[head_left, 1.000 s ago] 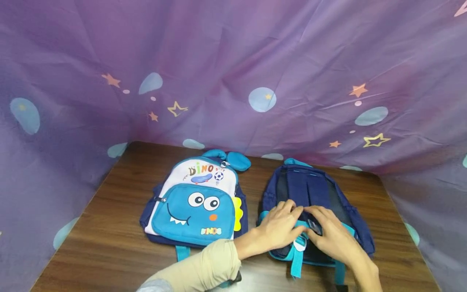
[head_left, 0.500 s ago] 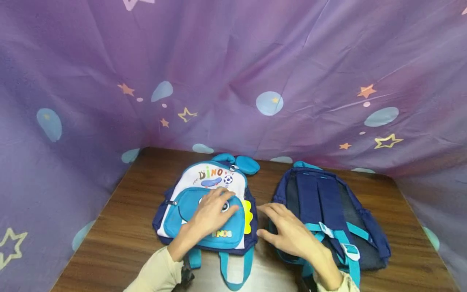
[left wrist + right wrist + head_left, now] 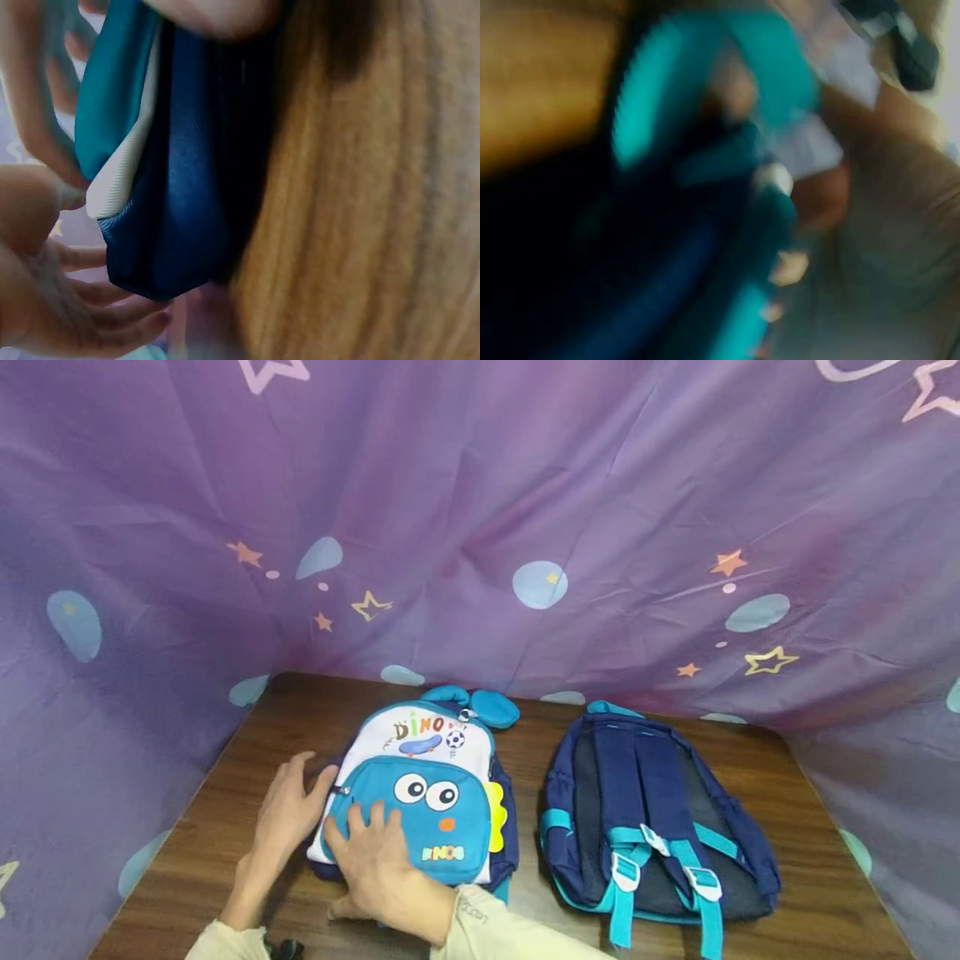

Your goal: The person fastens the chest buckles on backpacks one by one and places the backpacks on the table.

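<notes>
A dinosaur backpack (image 3: 420, 810) lies face up on the table, with a white top panel, a blue pocket bearing eyes, and yellow spikes on its right side. My left hand (image 3: 288, 806) is at its left edge, fingers loosely extended and thumb by the pocket's zipper pull. Across the lower left of the pocket reaches my right hand (image 3: 375, 860), fingers spread over the fabric. The left wrist view shows the bag's navy side (image 3: 195, 165) close up. The right wrist view is blurred; a teal strap (image 3: 780, 67) shows there.
To the right, a second navy backpack (image 3: 652, 810) lies with its shoulder straps up and its teal webbing hanging toward the near edge. Both bags rest on a brown wooden table (image 3: 247, 743). A purple curtain (image 3: 450, 510) with stars surrounds the table.
Both hands have left the navy backpack on the right and moved left to the dinosaur backpack. The right hand has crossed to its lower left; the left hand has shifted to its left edge.
</notes>
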`<action>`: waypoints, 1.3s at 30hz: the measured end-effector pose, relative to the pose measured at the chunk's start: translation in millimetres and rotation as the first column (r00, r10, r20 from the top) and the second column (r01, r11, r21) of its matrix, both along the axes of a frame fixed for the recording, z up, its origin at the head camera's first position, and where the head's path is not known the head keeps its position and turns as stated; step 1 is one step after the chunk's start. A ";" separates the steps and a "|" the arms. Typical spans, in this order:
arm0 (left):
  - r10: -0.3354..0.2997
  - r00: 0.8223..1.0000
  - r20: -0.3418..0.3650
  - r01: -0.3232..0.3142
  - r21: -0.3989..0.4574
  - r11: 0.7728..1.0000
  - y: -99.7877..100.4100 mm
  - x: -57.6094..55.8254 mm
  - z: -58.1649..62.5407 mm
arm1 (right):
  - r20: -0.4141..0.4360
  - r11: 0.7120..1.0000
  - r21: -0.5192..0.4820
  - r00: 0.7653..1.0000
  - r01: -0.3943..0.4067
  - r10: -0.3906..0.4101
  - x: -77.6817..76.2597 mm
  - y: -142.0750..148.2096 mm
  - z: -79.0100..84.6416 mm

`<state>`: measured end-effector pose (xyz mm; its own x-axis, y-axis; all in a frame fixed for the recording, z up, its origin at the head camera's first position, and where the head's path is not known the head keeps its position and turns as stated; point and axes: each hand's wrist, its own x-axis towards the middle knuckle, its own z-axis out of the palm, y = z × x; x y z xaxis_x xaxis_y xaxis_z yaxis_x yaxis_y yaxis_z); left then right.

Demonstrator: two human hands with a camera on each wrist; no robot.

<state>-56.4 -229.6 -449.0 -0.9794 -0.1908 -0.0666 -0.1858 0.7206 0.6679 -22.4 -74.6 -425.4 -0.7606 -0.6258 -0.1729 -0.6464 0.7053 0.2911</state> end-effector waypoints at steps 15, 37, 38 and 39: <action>-0.013 0.999 0.029 0.009 0.159 0.987 -17.6 4.5 1.7 | -0.437 0.858 -0.449 0.899 -0.251 0.035 -13.3 10.7 -32.1; -0.055 0.998 0.023 0.041 0.405 0.913 14.0 -13.5 41.8 | -0.217 0.790 -0.609 0.973 -0.069 -0.082 -5.4 28.1 -1.5; -0.049 0.999 0.013 0.039 0.415 0.909 15.7 -13.6 44.9 | -0.217 0.793 -0.607 0.971 -0.052 -0.102 -5.8 27.3 2.3; -0.050 0.999 0.003 0.044 0.423 0.905 18.0 -13.7 48.3 | -0.217 0.790 -0.612 0.968 -0.036 -0.124 -6.2 26.4 6.1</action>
